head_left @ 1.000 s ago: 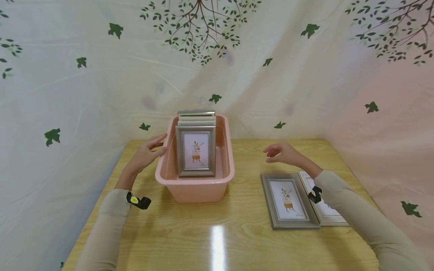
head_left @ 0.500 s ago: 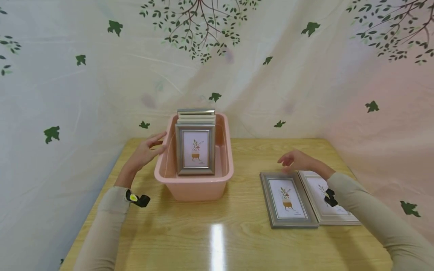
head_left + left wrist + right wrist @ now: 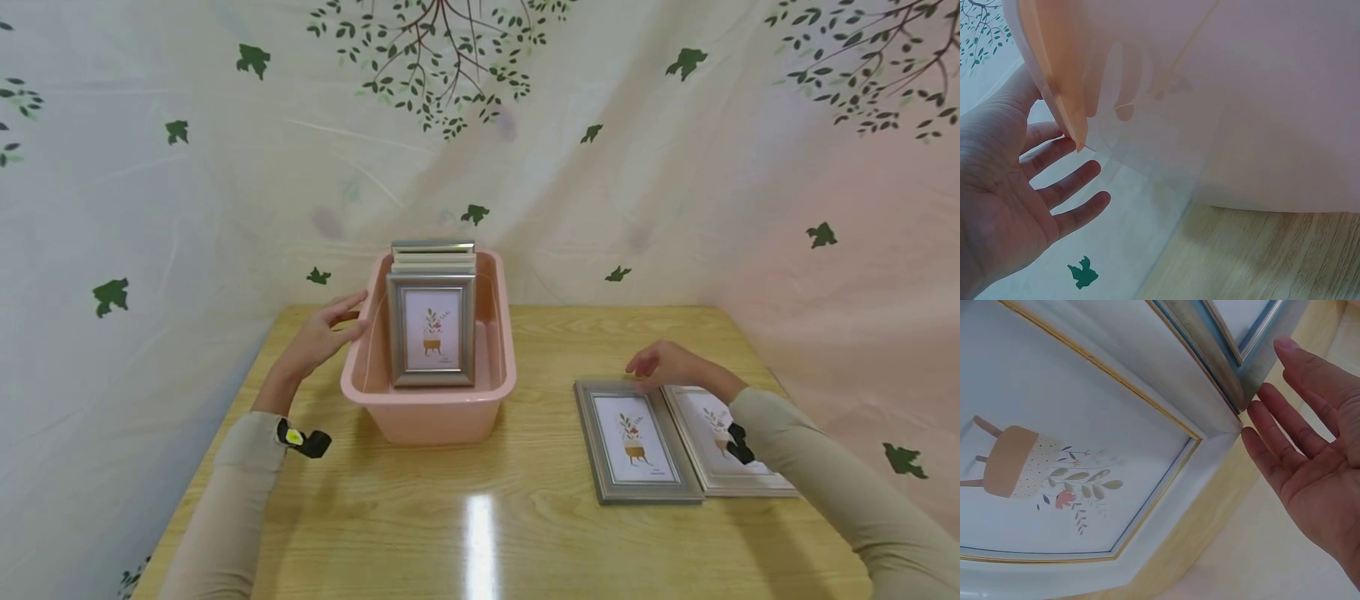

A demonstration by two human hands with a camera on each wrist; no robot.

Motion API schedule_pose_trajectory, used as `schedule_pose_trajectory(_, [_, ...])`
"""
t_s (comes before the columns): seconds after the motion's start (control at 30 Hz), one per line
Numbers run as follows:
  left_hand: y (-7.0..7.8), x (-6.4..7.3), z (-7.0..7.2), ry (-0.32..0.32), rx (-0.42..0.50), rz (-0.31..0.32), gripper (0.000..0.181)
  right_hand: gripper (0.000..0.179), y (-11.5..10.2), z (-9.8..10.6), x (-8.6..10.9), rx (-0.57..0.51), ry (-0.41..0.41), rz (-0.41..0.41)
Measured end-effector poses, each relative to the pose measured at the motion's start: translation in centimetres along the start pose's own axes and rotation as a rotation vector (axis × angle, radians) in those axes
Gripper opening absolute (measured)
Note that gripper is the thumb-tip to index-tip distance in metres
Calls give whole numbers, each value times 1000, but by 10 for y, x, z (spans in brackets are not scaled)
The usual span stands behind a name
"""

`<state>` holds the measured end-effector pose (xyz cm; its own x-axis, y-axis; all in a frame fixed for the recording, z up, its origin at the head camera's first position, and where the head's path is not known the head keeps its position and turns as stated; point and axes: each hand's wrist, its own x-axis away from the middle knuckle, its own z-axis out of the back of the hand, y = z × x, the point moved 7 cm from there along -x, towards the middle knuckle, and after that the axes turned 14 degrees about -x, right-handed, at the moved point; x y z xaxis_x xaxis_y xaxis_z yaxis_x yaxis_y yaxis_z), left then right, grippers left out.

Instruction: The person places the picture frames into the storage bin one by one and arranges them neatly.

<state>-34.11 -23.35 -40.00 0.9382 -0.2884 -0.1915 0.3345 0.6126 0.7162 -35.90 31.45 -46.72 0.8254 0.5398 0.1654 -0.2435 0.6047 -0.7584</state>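
Note:
My left hand (image 3: 318,343) rests at the left rim of a pink plastic basin (image 3: 438,421), its fingers spread in the left wrist view. Inside the basin, a silver-grey picture frame (image 3: 431,379) with a potted-plant print stands upright before several other frames (image 3: 433,260). My right hand (image 3: 671,367) is at the far edge of a grey picture frame (image 3: 588,433) lying flat on the table. Seen from the right wrist, the thumb (image 3: 1319,372) is over that frame's corner, and the relaxed fingers are right at its edge. A white picture frame (image 3: 1191,465) lies alongside, partly hidden by my right forearm.
The wooden table (image 3: 390,533) carries the basin left of centre and the two flat frames at the right. Close behind the table hangs a pale curtain (image 3: 540,208) with printed leaves and branches; it also runs along both sides.
My right hand has moved right and toward me, from above the table to the grey frame's far edge. My left hand stays at the basin's rim.

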Motion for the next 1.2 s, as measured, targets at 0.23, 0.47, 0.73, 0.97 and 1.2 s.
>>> schedule_pose_trajectory(0.23, [18, 4, 3, -9, 4, 3, 58, 32, 11, 2, 0, -8, -3, -5])
schedule_pose_trajectory(0.47, [38, 11, 8, -9, -2, -2, 57, 30, 24, 1, -3, -25, -7, -61])
schedule_pose_trajectory(0.73, [7, 1, 1, 11, -5, 5, 59, 27, 27, -1, -3, -36, -11, -40])
schedule_pose_trajectory(0.97, [2, 0, 1, 24, 12, -21, 59, 25, 30, -2, -3, -48, -6, -77])
schedule_pose_trajectory(1.2, [2, 1, 1, 24, 22, -19, 58, 21, 34, -4, -4, -51, 1, -104])
